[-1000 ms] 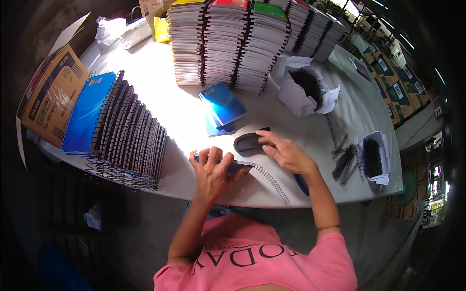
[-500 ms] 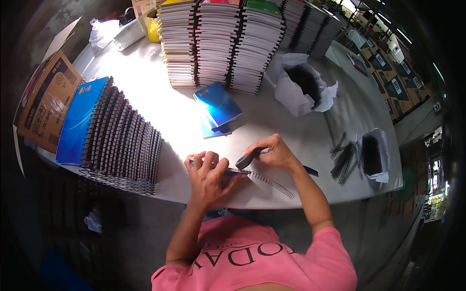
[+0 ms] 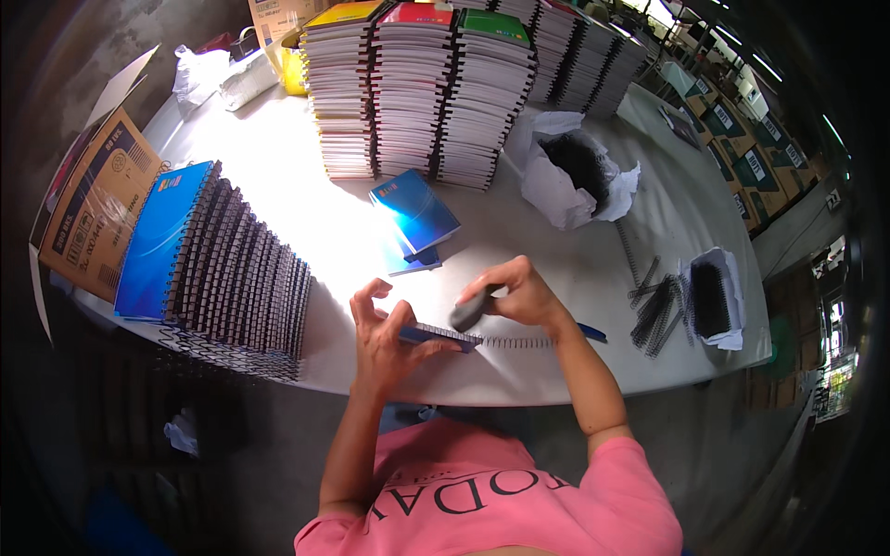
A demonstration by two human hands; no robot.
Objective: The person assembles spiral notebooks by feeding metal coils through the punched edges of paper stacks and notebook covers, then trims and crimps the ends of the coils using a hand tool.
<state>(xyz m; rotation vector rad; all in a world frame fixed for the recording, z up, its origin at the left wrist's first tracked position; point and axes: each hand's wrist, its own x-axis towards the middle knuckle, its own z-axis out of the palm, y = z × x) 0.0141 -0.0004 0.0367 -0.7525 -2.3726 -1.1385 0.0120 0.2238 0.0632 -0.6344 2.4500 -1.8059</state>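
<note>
My left hand grips a thin blue notebook stood on its long edge, the thumb on the near side and some fingers lifted and bent. From the notebook's right end a dark spiral binding coil sticks out, running toward my right forearm. In my right hand is a dark grey, rounded hand tool, its kind not clear. The tool's lower end is at the notebook's right end, by the coil. Beyond my hands lie two blue notebooks, one partly over the other.
At left stands a row of coil-bound blue notebooks by a cardboard box. Tall notebook stacks rise at the back. Paper-wrapped black coils, loose coils, another coil pack and a blue pen-like object lie right.
The coil has swung from slanting toward me to lying nearly level. My left fingers have lifted and spread, showing more of the notebook. The tool has tilted more upright in my right hand.
</note>
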